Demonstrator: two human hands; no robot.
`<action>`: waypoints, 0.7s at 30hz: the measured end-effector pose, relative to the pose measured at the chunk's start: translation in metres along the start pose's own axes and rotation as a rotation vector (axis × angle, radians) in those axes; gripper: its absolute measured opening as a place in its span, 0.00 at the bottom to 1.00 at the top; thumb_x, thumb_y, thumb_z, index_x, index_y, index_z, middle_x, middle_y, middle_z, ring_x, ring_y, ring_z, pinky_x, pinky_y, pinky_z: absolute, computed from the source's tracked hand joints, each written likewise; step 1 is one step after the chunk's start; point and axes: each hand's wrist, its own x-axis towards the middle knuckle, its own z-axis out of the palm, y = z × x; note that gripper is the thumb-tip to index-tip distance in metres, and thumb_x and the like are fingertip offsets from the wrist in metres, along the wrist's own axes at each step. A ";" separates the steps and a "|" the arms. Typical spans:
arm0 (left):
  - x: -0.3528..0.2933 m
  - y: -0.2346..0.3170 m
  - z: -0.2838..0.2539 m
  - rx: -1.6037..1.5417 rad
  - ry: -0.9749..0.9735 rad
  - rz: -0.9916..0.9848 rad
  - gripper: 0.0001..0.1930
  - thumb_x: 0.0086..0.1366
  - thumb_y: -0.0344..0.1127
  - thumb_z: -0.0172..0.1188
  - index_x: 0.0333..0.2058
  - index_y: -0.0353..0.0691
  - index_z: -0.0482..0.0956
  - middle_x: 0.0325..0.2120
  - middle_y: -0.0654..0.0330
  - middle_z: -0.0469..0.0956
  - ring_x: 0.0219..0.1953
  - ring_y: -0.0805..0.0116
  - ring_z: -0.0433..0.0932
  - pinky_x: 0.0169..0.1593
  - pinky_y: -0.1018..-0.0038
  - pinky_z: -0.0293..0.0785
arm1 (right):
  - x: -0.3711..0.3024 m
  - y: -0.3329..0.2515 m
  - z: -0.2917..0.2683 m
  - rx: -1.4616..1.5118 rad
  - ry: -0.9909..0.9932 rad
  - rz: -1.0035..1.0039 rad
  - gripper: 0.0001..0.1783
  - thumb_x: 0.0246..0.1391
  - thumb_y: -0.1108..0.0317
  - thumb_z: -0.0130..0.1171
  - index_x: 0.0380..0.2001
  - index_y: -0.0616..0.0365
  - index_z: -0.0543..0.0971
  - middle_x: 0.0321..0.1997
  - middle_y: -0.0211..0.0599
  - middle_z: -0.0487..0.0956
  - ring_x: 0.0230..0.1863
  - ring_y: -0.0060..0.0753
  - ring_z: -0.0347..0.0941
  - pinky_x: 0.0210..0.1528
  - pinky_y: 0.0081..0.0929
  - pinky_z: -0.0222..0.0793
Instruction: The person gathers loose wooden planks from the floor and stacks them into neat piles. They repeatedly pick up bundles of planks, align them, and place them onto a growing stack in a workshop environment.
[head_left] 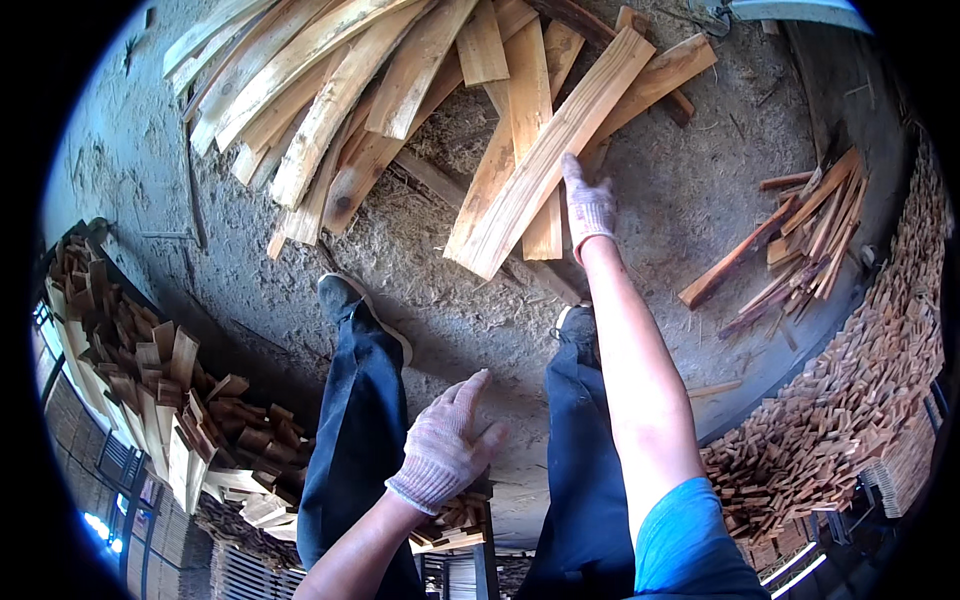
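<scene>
Head view: the fisheye rim blacks out all four corners, and straight boards bend toward the edge. The top of the plank pile is cut off by the upper frame edge, so its full extent cannot be told. The stacked offcuts at lower left and the stacked offcuts at right run out into the dark rim, and their single pieces are too small to tell apart. The right hand, in a knit work glove, is extended far forward on a straight bare arm and lies against the long pale plank. The fingers point up along the plank's right edge; whether they wrap around it cannot be told, since the underside of the board is hidden. The plank lies tilted, its lower end near the sawdust-covered floor, its upper end resting on other boards of the pile. The left hand, also gloved, is held low and close to the body, open, fingers spread and slightly curled, palm turned inward, holding nothing. It hovers over the gap between the two legs in dark trousers. Two dark shoes stand on the floor just below the pile. A smaller bundle of reddish sticks lies well apart to the right of the right hand. A blue sleeve covers the right upper arm at the lower edge.
</scene>
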 end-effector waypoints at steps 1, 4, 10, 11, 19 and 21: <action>-0.002 0.001 -0.003 -0.016 0.000 -0.006 0.35 0.64 0.45 0.67 0.66 0.40 0.66 0.57 0.43 0.76 0.58 0.43 0.77 0.61 0.56 0.74 | -0.008 -0.005 0.003 -0.008 -0.033 0.009 0.63 0.53 0.22 0.58 0.68 0.75 0.64 0.70 0.66 0.69 0.71 0.57 0.67 0.71 0.43 0.63; -0.007 0.000 -0.005 -0.033 0.002 0.013 0.36 0.64 0.46 0.66 0.67 0.40 0.66 0.58 0.43 0.76 0.58 0.42 0.77 0.61 0.56 0.74 | -0.033 -0.024 0.014 0.102 -0.526 0.012 0.49 0.57 0.36 0.65 0.63 0.72 0.71 0.67 0.60 0.74 0.67 0.51 0.72 0.69 0.39 0.66; -0.009 -0.004 -0.012 -0.038 -0.001 -0.005 0.36 0.65 0.47 0.66 0.68 0.41 0.65 0.58 0.43 0.76 0.58 0.42 0.77 0.61 0.55 0.74 | -0.069 -0.030 0.033 -0.071 -0.413 -0.299 0.27 0.59 0.52 0.69 0.49 0.65 0.77 0.45 0.51 0.85 0.50 0.41 0.82 0.54 0.37 0.78; -0.007 -0.003 -0.015 -0.055 0.000 0.004 0.37 0.65 0.48 0.66 0.68 0.41 0.65 0.58 0.43 0.76 0.58 0.42 0.76 0.61 0.55 0.74 | -0.063 -0.030 0.036 -0.053 -0.468 -0.280 0.27 0.60 0.51 0.68 0.49 0.65 0.78 0.45 0.50 0.85 0.51 0.41 0.82 0.57 0.38 0.77; -0.007 0.004 -0.022 -0.021 -0.067 -0.003 0.38 0.64 0.48 0.66 0.68 0.39 0.65 0.59 0.42 0.75 0.59 0.42 0.76 0.62 0.55 0.73 | -0.084 -0.095 0.044 -0.634 -0.645 -0.746 0.23 0.65 0.43 0.52 0.40 0.51 0.85 0.46 0.47 0.84 0.50 0.46 0.82 0.55 0.45 0.77; -0.009 0.008 -0.033 -0.017 -0.044 0.008 0.37 0.64 0.47 0.67 0.67 0.37 0.65 0.58 0.41 0.75 0.58 0.42 0.76 0.62 0.56 0.73 | -0.051 -0.112 0.025 -0.373 -0.314 -0.707 0.20 0.63 0.51 0.53 0.28 0.54 0.82 0.34 0.43 0.84 0.32 0.42 0.82 0.39 0.44 0.81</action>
